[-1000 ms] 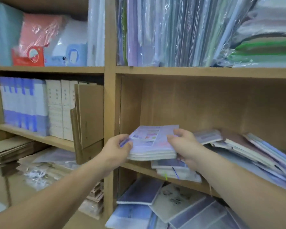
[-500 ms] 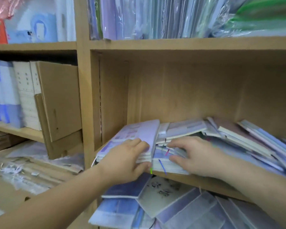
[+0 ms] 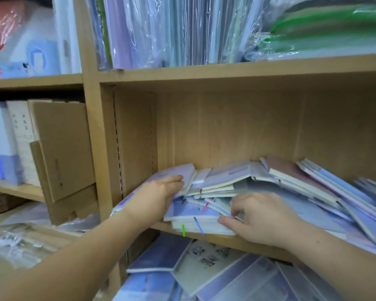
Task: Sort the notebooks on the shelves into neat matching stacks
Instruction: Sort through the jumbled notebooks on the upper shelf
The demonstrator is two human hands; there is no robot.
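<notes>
A lilac notebook stack [image 3: 187, 172] lies at the left end of the middle shelf [image 3: 243, 241], against the side wall. My left hand [image 3: 156, 197] rests flat on top of it, fingers together. Right of it sits a small blue stack [image 3: 193, 213] with coloured ribbon markers hanging over the shelf edge. My right hand [image 3: 256, 216] grips that stack's right side, thumb low and fingers curled over its upper books. Behind and to the right, a jumble of loose notebooks [image 3: 302, 183] slopes across the shelf.
Plastic-wrapped folders [image 3: 182, 31] stand on the shelf above. More blue and white notebooks [image 3: 204, 270] lie scattered on the shelf below. In the left bay stand a brown cardboard box [image 3: 61, 148] and white and blue packs [image 3: 7, 142].
The lilac stack held up in both hands has been set down at the shelf's left end. My left hand now lies on it and my right hand has gone to the blue stack.
</notes>
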